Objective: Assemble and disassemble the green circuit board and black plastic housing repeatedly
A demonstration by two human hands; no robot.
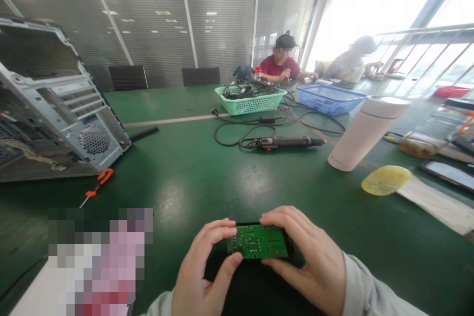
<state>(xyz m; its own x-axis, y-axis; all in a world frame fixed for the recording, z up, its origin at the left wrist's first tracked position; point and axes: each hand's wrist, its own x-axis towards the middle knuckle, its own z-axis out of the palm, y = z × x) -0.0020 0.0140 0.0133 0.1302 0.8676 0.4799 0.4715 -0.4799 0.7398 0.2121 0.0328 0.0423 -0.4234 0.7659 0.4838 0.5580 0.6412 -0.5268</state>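
A green circuit board (pixel 259 243) sits level between my two hands, low in the middle of the view. Solder points dot its upper face, and a dark edge shows behind it. My left hand (pixel 207 261) grips the left end, fingertips on the far edge and thumb on the near one. At the other end my right hand (pixel 305 252) holds the board the same way, thumb below and fingers above. The underside of the board is hidden.
An open computer case (pixel 92 128) stands left, an orange-handled screwdriver (pixel 97 185) beside it. Ahead lie a black electric screwdriver (pixel 289 142), a green basket (pixel 252 104) of cables and a blue basket (pixel 333 102). A pale tumbler (pixel 365 133) stands right. Two people sit at the far end.
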